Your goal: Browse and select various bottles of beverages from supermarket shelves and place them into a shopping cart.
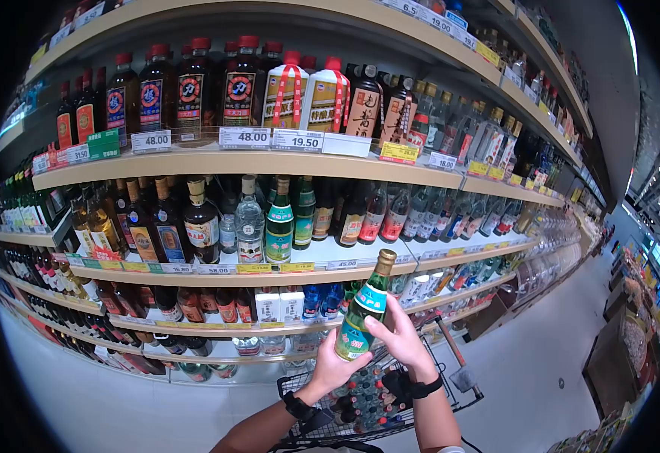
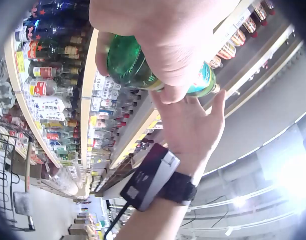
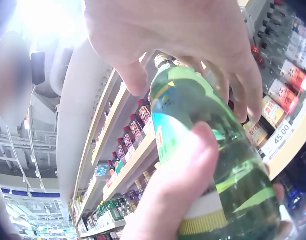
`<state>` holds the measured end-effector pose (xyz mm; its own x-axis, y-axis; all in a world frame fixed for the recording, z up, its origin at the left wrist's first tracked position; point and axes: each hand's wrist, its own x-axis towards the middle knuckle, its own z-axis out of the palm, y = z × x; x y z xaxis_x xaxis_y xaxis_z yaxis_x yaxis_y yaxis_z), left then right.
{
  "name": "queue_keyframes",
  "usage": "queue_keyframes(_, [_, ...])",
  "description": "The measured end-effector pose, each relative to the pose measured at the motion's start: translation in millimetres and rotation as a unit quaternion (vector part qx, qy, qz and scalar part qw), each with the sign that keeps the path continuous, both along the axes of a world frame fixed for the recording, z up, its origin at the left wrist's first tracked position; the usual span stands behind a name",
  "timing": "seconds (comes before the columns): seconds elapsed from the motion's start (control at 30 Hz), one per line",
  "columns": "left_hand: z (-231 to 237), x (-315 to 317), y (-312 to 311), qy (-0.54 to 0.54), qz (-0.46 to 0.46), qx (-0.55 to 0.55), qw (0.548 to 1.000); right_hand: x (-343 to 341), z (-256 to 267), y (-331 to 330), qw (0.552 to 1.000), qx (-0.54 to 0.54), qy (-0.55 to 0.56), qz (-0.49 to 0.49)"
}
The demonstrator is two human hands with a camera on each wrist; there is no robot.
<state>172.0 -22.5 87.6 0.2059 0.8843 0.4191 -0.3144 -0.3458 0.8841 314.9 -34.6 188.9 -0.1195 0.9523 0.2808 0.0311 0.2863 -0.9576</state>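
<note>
A green glass bottle (image 1: pixel 363 317) with a gold cap and teal labels is held tilted above the cart, its neck up and to the right. The left hand (image 1: pixel 335 365) grips its lower part, and in the left wrist view the left hand (image 2: pixel 160 35) wraps the base of the bottle (image 2: pixel 127 61). The right hand (image 1: pixel 401 337) lies along the bottle's right side, thumb near the label. In the right wrist view the right hand (image 3: pixel 178 35) arches over the upper part of the bottle (image 3: pixel 228 165), fingers spread; whether they press on the glass is unclear.
Shelves (image 1: pixel 420 175) packed with bottles and price tags rise in front and on the left. A shopping cart (image 1: pixel 300 436) below the hands holds several bottles. The aisle floor (image 1: pixel 533 355) runs off to the right, past display bins (image 1: pixel 616 355).
</note>
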Motion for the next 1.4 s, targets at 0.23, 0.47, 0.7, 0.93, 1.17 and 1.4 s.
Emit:
queue_keyframes(0.23, [-12.5,7.4,12.6,0.143,0.251,0.082,0.954,-11.9,27.6,7.6,0.955,0.05,-0.203,-0.212])
queue_keyframes(0.47, [2.0,-6.0,38.6,0.211,0.36,0.187,0.89,5.0,4.3,49.7,0.989,-0.044,0.011,-0.143])
queue_keyframes(0.7, [17.8,-7.0,68.3,0.207,0.388,0.191,0.877,-13.2,3.4,76.6,0.993,0.02,0.005,-0.116])
queue_keyframes(0.93, [25.7,-7.5,86.2,0.215,0.395,0.198,0.871,-13.9,5.0,93.6,0.986,-0.048,0.095,-0.128])
queue_keyframes(1.17, [20.2,4.7,101.3,0.208,0.386,0.166,0.883,-16.2,-3.2,112.4,0.989,-0.025,0.082,-0.124])
queue_keyframes(1.4, [23.7,-15.1,118.7,0.181,0.32,0.132,0.921,-14.6,14.3,136.1,0.98,0.049,0.026,-0.193])
